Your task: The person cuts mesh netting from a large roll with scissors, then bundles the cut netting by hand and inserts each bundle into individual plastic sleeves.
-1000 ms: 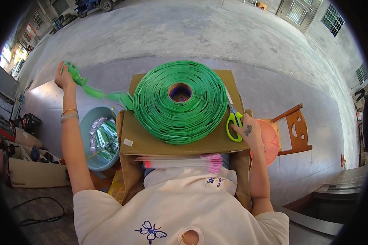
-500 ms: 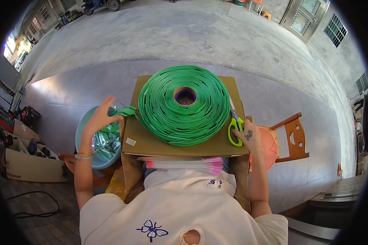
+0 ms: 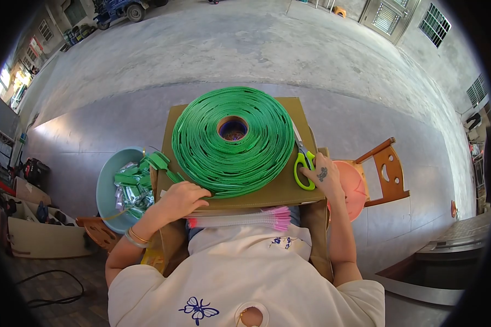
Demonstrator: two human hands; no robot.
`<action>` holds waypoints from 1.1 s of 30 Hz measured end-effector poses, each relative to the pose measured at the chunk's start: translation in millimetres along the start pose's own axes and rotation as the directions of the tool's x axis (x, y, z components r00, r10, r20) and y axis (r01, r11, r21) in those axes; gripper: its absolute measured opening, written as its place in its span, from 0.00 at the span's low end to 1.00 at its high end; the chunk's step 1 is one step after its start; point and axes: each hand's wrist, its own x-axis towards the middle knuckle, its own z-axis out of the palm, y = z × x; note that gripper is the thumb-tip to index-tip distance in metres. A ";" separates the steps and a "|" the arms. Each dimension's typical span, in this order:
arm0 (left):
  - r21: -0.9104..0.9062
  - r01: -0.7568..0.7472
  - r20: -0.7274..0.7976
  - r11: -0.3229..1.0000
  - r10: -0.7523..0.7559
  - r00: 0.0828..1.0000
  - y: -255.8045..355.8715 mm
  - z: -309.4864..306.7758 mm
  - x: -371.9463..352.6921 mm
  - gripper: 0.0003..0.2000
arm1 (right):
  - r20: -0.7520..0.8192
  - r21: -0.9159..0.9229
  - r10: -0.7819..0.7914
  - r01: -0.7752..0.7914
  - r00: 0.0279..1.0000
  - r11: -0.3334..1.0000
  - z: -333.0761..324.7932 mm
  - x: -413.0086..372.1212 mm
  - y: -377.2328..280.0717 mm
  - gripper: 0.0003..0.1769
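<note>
A large roll of green strip [image 3: 193, 158] lies flat on the olive-coloured box [image 3: 245, 203] before me. My left hand [image 3: 179, 203] is at the box's front left corner, beside the roll's lower edge. Its fingers point right, slightly apart, with nothing visible between them. At the right side of the box, my right hand [image 3: 326, 174] is closed on the lime-green handles of the scissors [image 3: 304, 161]; the blades point away from me along the roll. Below the box's front edge lies a bundle of thin whitish strips with pink ends [image 3: 240, 219].
A light blue basin [image 3: 105, 193] on the left holds green and shiny silvery pieces, some green ones at its right rim. To the right are a pink basin [image 3: 345, 188] and a wooden chair back [image 3: 394, 188]. A black cable [image 3: 65, 300] lies on the floor at lower left.
My left hand has come from above the blue basin, toward me and right, to the box's front corner. Green pieces now lie at the basin's right rim. My right hand stays on the scissors.
</note>
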 end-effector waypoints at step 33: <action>0.073 0.108 -0.146 0.991 -0.097 0.985 43.1 63.9 31.3 0.08 | -0.029 0.021 -0.026 0.027 0.999 0.999 4.6 -0.1 5.6 0.25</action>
